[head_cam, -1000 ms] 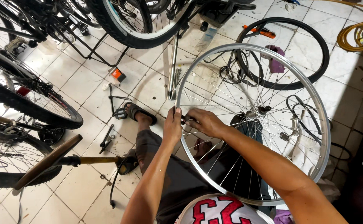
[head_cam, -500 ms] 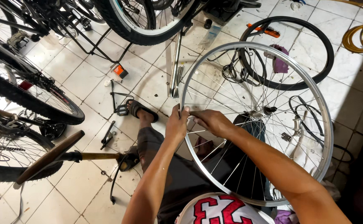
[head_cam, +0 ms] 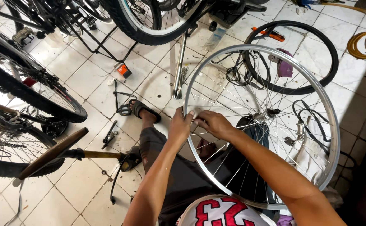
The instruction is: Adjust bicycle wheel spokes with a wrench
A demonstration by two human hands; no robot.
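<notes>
A bare silver bicycle wheel rim (head_cam: 331,125) with thin spokes and a hub (head_cam: 268,114) stands tilted over my lap. My left hand (head_cam: 180,127) grips the rim's left edge from outside. My right hand (head_cam: 212,124) reaches through the spokes just inside that same edge, its fingertips pinched on a spoke end close to my left thumb. Both forearms run up from the bottom of the head view. My sandalled foot (head_cam: 143,109) rests on the tiled floor to the left.
A loose black tyre (head_cam: 329,54) lies behind the rim, with an orange-handled brush (head_cam: 270,34) near it. Bicycle wheels (head_cam: 32,90) crowd the left and top. A wooden-handled tool (head_cam: 53,152), a small orange box (head_cam: 124,70) and coiled yellow hose (head_cam: 364,44) lie around.
The view has shifted slightly. My hands stay together at the rim's left edge, and the wheel appears to have turned a little.
</notes>
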